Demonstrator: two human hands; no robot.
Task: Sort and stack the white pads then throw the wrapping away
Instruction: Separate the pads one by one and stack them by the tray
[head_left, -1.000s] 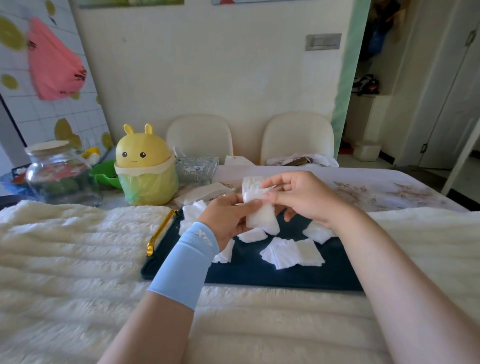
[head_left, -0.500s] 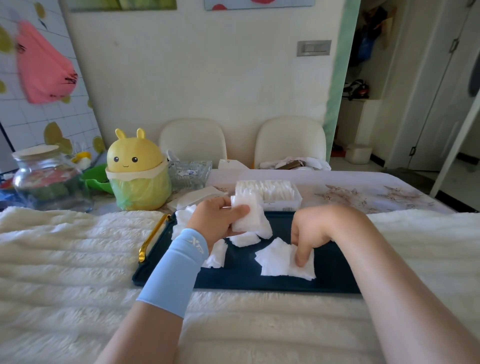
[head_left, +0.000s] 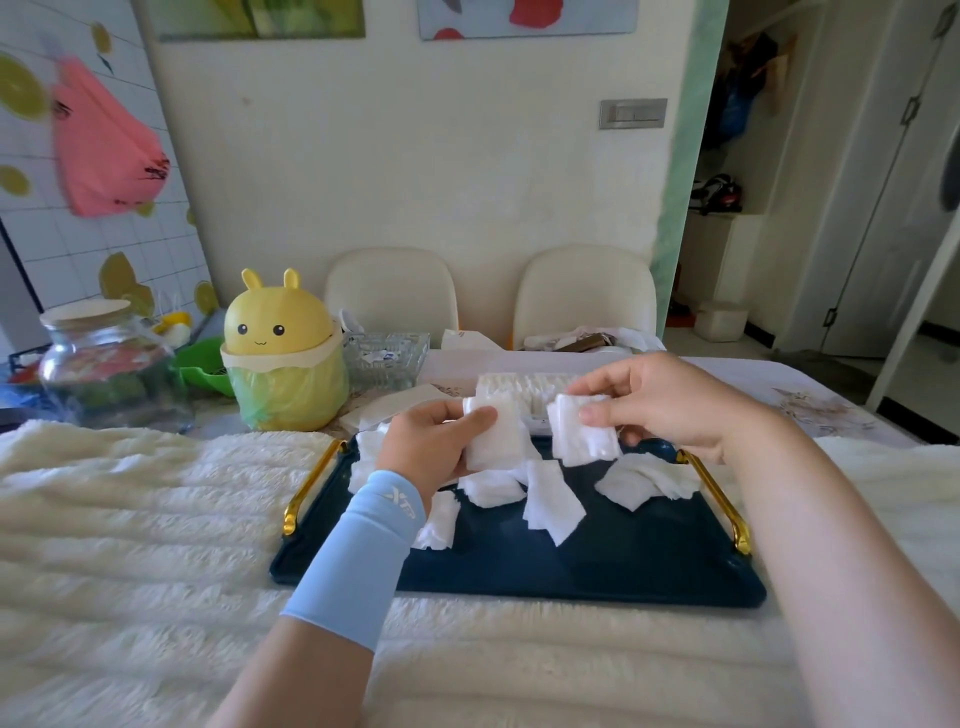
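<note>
A fluffy cream blanket (head_left: 130, 519) fills the lower half of the frame. At its centre sits a dark blue tray (head_left: 597, 571) with gold handles. Left of the tray's far corner we see a yellow bunny-faced bin (head_left: 283, 358) lined with a bag, which we take to be where the wrapping belongs.

Above the tray, at mid-frame, the left hand (head_left: 431, 449) (a pale blue sleeve (head_left: 358, 551) covers its forearm) has thumb and fingers curled round a small stack (head_left: 493, 441) of white pads, held upright. Just to its right, near but not touching, the right hand (head_left: 670, 405) pinches a thinner bunch (head_left: 584, 436) between thumb and fingers. Behind both hands a white box (head_left: 519, 387) holds a tidy row of pads standing on edge.

We judge the sorting to be partway done. Some pads are in the box and some are gathered in the hands, but loose pads (head_left: 550, 501) lie scattered across the far half of the tray, some overlapping, some bent. We cannot pick out the wrapping with certainty, and nothing shows it thrown away yet.

The pads look thin, soft and roughly square, with slightly frayed edges. We expect they flop easily, so squaring them up should take care.
</note>
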